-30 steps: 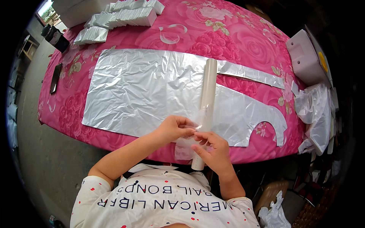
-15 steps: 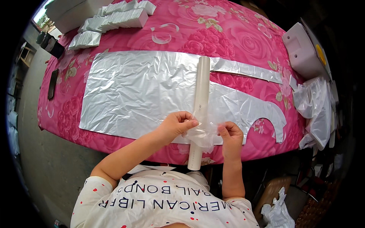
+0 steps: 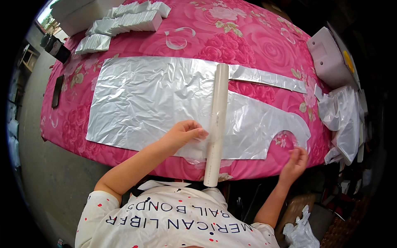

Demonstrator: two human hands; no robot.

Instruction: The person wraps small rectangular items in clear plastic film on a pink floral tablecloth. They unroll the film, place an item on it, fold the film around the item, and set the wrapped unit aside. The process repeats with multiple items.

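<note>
A wide silver plastic sheet (image 3: 136,99) lies crinkled across the table, with a curved cut-out at its right end and a long strip along its far right edge. Across it rests a pale tube (image 3: 218,111), whose near end reaches past the table edge. Just left of the tube, my left hand (image 3: 188,131) is closed in a pinch above the sheet. Clear film shows below it, but what its fingertips hold cannot be made out. By the cut-out, my right hand (image 3: 295,162) has its fingers pressed together. Whatever is in them is too faint and blurred to name.
Stacks of folded white pieces (image 3: 128,22) sit at the far left beside a white box (image 3: 78,14). A dark bottle (image 3: 56,48) and a phone-like dark object (image 3: 57,91) are at the left edge. Clear plastic bags (image 3: 341,120) and a white container (image 3: 326,53) stand right.
My right hand has moved well to the right, away from the tube. My left hand shifted slightly left. The clear film bunched between both hands over the tube no longer shows there.
</note>
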